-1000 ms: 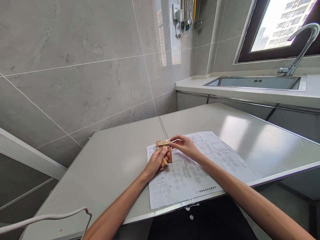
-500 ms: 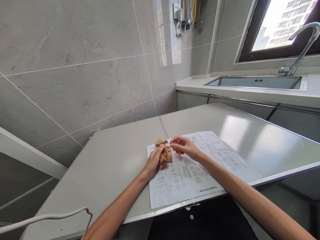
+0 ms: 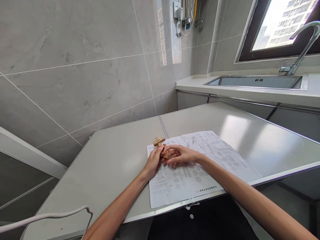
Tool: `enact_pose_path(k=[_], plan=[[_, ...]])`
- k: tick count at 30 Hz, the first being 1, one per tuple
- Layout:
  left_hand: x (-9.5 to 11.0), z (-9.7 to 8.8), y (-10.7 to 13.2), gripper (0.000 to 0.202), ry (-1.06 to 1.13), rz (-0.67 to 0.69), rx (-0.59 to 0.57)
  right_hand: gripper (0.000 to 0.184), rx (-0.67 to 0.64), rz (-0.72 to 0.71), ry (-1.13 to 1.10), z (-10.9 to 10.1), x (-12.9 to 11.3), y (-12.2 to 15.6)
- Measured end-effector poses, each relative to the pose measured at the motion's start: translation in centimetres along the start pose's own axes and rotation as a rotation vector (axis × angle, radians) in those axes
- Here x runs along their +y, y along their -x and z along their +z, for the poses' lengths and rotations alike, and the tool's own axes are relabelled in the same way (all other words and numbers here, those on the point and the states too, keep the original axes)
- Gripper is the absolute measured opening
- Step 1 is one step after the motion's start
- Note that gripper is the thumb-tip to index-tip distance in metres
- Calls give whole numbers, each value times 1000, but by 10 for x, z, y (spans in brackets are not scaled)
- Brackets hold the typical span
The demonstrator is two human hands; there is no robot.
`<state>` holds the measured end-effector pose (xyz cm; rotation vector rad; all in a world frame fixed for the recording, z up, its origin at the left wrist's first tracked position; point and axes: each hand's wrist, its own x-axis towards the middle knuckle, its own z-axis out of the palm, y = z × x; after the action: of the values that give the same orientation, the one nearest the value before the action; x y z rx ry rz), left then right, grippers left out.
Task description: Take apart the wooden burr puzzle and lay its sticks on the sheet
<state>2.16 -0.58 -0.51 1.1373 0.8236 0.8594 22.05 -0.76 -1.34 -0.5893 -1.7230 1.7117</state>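
Note:
Both my hands meet over a printed instruction sheet [image 3: 200, 166] on a grey table [image 3: 112, 166]. My left hand [image 3: 153, 161] is closed on small wooden puzzle pieces [image 3: 165, 152], and my right hand [image 3: 181, 155] curls its fingers around the same cluster from the right. The hands hide most of these pieces. A separate cross-shaped wooden piece [image 3: 158, 141] lies on the table just beyond my left fingers, at the sheet's far corner.
A tiled wall rises behind the table. To the right are a counter with a steel sink [image 3: 255, 81] and a tap [image 3: 302, 46] under a window. A white cable [image 3: 50, 218] loops at the lower left. The table's front edge runs close to my body.
My right hand has come down and left onto the pieces held by my left hand. The upright wooden block seen earlier is now covered by both hands. The cross-shaped piece stays on the table.

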Motion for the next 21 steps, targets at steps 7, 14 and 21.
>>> enact_pose_path(k=[7,14,21], plan=[[1,1,1,44,-11,20,-47,33,61,-35,-48,3,-6,1],[-1,0,-1,46,9,41,-33,36,133,-37,-92,4,-8,1],[-1,-1,-1,49,-15,22,-7,48,303,-34,-52,-1,-5,0]])
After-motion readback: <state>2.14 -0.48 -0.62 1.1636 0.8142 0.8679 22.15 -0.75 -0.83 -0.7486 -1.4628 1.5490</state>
